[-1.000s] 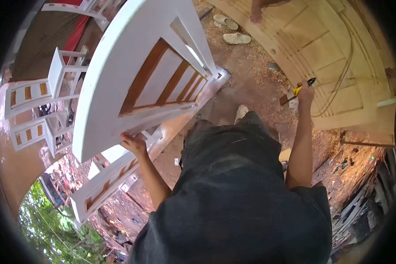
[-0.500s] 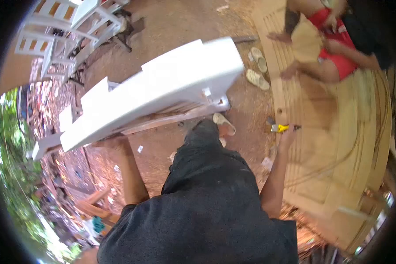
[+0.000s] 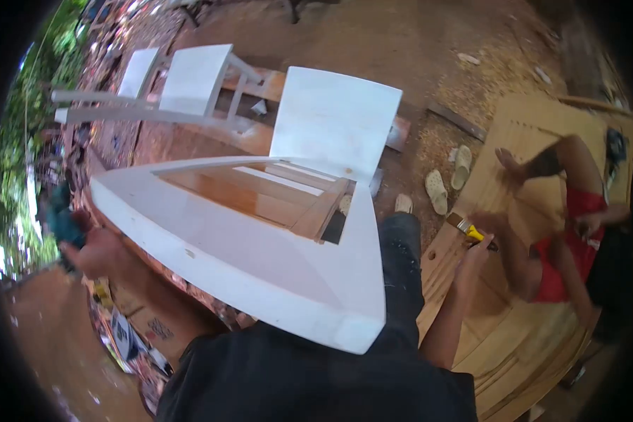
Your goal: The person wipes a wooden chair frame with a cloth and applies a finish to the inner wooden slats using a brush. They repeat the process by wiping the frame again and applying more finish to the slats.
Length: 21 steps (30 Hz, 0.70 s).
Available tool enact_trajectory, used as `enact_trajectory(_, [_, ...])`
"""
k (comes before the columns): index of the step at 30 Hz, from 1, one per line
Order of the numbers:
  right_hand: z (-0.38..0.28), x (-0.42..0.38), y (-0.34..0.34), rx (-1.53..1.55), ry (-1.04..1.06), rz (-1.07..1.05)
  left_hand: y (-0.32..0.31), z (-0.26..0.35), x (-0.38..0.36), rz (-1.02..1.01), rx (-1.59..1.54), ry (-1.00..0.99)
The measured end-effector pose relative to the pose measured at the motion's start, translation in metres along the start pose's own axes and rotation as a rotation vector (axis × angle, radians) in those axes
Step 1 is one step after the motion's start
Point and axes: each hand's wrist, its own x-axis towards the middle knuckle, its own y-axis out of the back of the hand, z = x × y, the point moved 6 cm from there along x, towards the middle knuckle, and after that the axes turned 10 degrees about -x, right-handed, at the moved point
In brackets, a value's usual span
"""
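My right hand (image 3: 477, 252) is closed around a paintbrush (image 3: 473, 232) with a yellow handle and pale bristles, over the wooden panels. In front of my body, a large white-painted wooden piece (image 3: 260, 281) stands tilted, with a slatted opening showing bare brown wood. Beyond its left edge is my left hand (image 3: 102, 253), blurred, beside a teal cloth (image 3: 67, 218); whether its fingers hold the cloth is unclear. An upright white panel (image 3: 337, 119) rises behind the large piece.
More white pieces (image 3: 195, 79) stand at the upper left. A person in red shorts (image 3: 584, 204) sits on the carved wooden panels (image 3: 527, 344) at right. Pale clogs (image 3: 436, 191) lie on the dirt floor. Cardboard (image 3: 144, 309) and scraps are at lower left.
The view has shifted and turned. The white piece now shows its slatted opening and appears closer to my body. My left hand is farther left, near the teal cloth; the brush remains in my right hand.
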Motion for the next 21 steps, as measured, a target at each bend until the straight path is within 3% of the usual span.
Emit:
enact_trajectory(2, [-0.024,0.035,-0.042,-0.083,0.025,-0.115,-0.027,0.067,0.006,-0.240,0.141,-0.013])
enact_trajectory(3, [-0.021,0.067,-0.063,-0.132,0.014,-0.154,-0.067,0.095,-0.031,-0.340,0.278,-0.135])
enact_trajectory(4, [-0.020,0.090,-0.084,-0.182,0.001,-0.193,-0.106,0.111,-0.088,-0.383,0.228,-0.096])
enact_trajectory(5, [-0.044,0.086,-0.103,-0.123,0.062,-0.253,-0.117,0.133,-0.131,-0.391,0.520,-0.398])
enact_trajectory(7, [-0.110,0.056,-0.138,0.019,0.167,-0.356,-0.125,0.146,-0.193,-0.431,0.448,-0.135])
enact_trajectory(8, [-0.109,0.061,-0.155,0.066,0.166,-0.474,-0.129,0.152,-0.225,-0.437,0.419,-0.005])
enact_trajectory(10, [-0.102,0.079,-0.186,0.164,0.171,-0.700,-0.168,0.136,-0.280,-0.814,0.838,-0.010])
enact_trajectory(11, [-0.088,0.091,-0.204,0.157,0.090,-0.787,-0.170,0.135,-0.285,-0.772,0.885,0.090])
enact_trajectory(15, [-0.140,0.068,-0.242,0.059,0.181,-0.973,-0.180,0.131,-0.285,-0.546,0.661,0.259])
enact_trajectory(21, [-0.187,0.067,-0.277,0.115,-0.021,-1.178,-0.163,0.139,-0.256,-0.639,0.463,0.414])
